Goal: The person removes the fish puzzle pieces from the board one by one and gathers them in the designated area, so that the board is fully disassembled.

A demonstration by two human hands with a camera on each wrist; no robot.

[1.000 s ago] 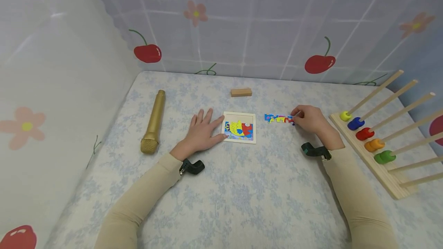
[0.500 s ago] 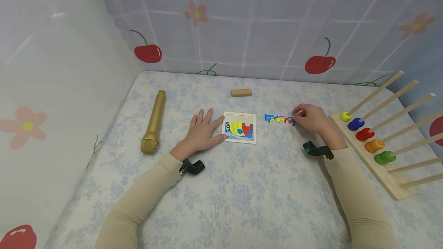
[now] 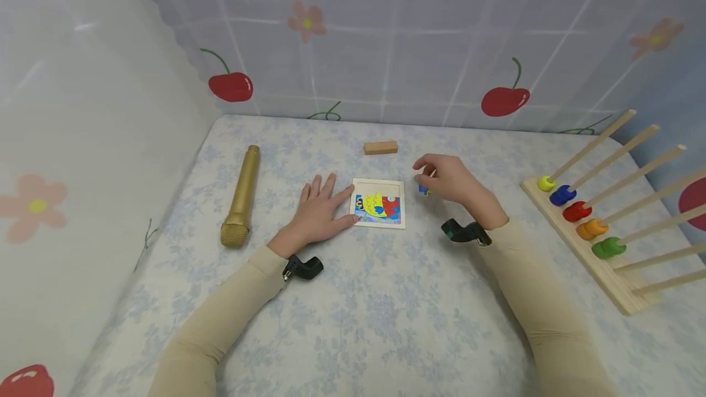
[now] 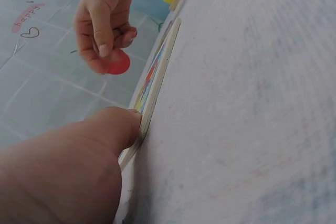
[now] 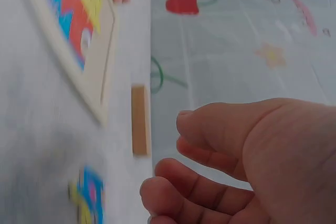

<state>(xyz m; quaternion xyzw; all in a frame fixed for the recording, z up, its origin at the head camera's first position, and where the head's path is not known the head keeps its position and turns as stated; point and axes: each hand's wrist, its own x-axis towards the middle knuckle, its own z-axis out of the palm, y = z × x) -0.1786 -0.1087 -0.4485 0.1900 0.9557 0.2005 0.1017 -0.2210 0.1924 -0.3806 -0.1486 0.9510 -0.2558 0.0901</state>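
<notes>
Middle of the worktop (image 3: 353, 311): a square puzzle tray (image 3: 391, 189) lies flat, a red, yellow and blue fish picture (image 3: 377, 207) filling its near part and a plain strip showing along its far side.
Left hand (image 3: 320, 214): at the left of the tray, fingers spread; its grip is apart, thumb resting on the tray's left rim and index fingertip at the same edge.
Right hand (image 3: 449, 177): right of the tray, raised above the worktop, fingers bent; its grip is apart, a gap between thumb and fingertips.
Puzzle pieces (image 5: 92, 198): blue and yellow, right of the tray beneath the right hand, which partly hides them; how many, I cannot tell.
Wooden block (image 3: 380, 148): lying beyond the tray, on the far side.
Gold microphone (image 3: 241, 195): left of the left hand, mesh head toward the near side.
Peg rack (image 3: 623, 291): at the right, its coloured rings (image 3: 576, 211) running yellow, blue, red, orange, green from far to near.
Curtain (image 3: 364, 48): behind the worktop, printed with cherries and flowers.
</notes>
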